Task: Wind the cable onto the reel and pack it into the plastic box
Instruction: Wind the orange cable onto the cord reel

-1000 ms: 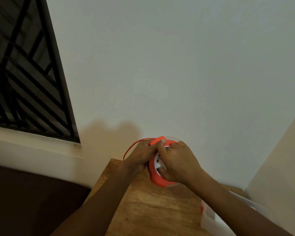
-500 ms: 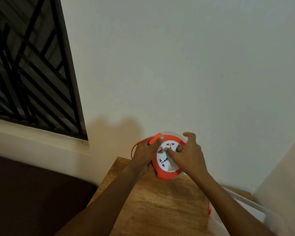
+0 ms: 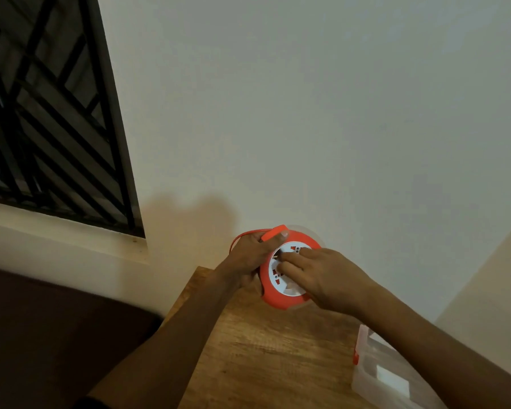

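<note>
the right hand [image 3: 322,276] has moved. half a second ago its fingers were spread over the top edge of the reel [image 3: 283,296]. now they lie flat across the white middle part [image 3: 281,283], with the fingertips [image 3: 286,256] pressing on it. to me this looks like the hand is turning the middle to pull the cable in, so the winding is still going on.

the left hand [image 3: 251,255] is still on the left side of the reel. it is closed around the orange rim, and its thumb lies along the small orange handle [image 3: 273,233] at the top. the right hand is open and flat. it pushes and does not grab.

the reel stands tilted at the far end of the wooden table [image 3: 263,364], close to the wall. a short loop of orange cable [image 3: 242,236] sticks out behind the left hand, so a bit is not wound yet.

the plastic box [image 3: 396,376] waits at the bottom right, under the right arm and apart from the reel. the reel is not in it yet.
</note>
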The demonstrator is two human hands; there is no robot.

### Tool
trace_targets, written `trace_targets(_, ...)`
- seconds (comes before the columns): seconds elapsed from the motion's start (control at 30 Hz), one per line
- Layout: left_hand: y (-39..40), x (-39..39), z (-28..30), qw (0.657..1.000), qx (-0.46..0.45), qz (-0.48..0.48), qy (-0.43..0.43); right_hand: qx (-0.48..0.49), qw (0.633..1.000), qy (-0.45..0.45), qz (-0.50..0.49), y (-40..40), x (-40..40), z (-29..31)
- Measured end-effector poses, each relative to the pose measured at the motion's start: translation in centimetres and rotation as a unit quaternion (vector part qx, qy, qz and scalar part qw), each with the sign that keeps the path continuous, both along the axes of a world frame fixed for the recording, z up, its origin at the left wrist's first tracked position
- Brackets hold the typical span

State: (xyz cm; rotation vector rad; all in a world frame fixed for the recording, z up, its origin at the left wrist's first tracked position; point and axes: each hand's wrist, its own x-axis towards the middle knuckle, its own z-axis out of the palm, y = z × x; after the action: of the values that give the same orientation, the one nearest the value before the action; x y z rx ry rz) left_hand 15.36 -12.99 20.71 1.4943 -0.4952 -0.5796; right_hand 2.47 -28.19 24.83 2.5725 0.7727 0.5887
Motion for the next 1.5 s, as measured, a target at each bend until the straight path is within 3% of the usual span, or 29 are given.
trace_targets(0.23, -0.5, 0.1, 0.2, 0.995, 0.046, -0.080, -0.035, -0.015, 0.999, 0.049, 0.006, -0.2, 0.0, 0.9)
trace_targets(0.37, -0.8, 0.2, -0.2, 0.991, 0.082, -0.083, -0.063, -0.056, 0.998, 0.018, 0.018, -1.0, -0.1, 0.8)
trace_targets(0.47, -0.7, 0.6, 0.2, 0.995, 0.050, -0.080, -0.044, -0.047, 0.999, -0.011, 0.020, -2.1, 0.0, 1.0)
trace_targets(0.57, -0.7, 0.6, 0.8, 0.998, -0.032, -0.044, 0.006, -0.019, 0.997, -0.072, -0.024, -2.6, 0.3, 0.8)
trace_targets(0.67, -1.6, 0.0, 1.2, 0.996, -0.089, 0.031, 0.004, 0.043, 0.988, -0.124, -0.085, -2.4, 0.8, 0.4)
trace_targets(0.77, -2.5, -0.9, 1.5, 0.991, -0.090, 0.095, -0.041, 0.100, 0.975, -0.147, -0.137, -2.1, 1.3, -0.1)
trace_targets(0.93, -2.7, -1.1, 1.2, 0.986, -0.100, 0.123, -0.050, 0.169, 0.958, -0.146, -0.182, -1.3, 1.1, -1.2)
trace_targets(1.0, -2.9, -1.3, 1.4, 0.983, -0.129, 0.121, -0.040, 0.259, 0.930, -0.130, -0.227, -0.5, 1.2, -1.1)
trace_targets(1.1, -3.2, -1.5, 1.8, 0.979, -0.144, 0.135, -0.044, 0.446, 0.835, -0.109, -0.304, 1.4, 1.3, -1.4)
trace_targets(1.17, -3.0, -1.4, 1.4, 0.978, -0.136, 0.144, -0.061, 0.488, 0.804, -0.087, -0.329, 2.1, 1.3, -1.8)
trace_targets(1.23, -2.6, -1.3, 0.6, 0.980, -0.132, 0.137, -0.052, 0.456, 0.822, -0.059, -0.335, 2.3, 0.9, -1.9)
trace_targets(1.27, -2.5, -1.3, 0.4, 0.982, -0.137, 0.126, -0.035, 0.415, 0.849, -0.066, -0.322, 2.4, 0.7, -1.9)
trace_targets(1.4, -2.2, -0.9, 0.6, 0.986, -0.117, 0.105, -0.054, 0.271, 0.938, -0.141, -0.163, 3.3, 0.4, -1.4)
trace_targets(1.5, -1.8, -0.4, 0.9, 0.987, -0.121, 0.083, -0.060, 0.212, 0.971, -0.044, -0.103, 3.1, 0.5, -1.3)
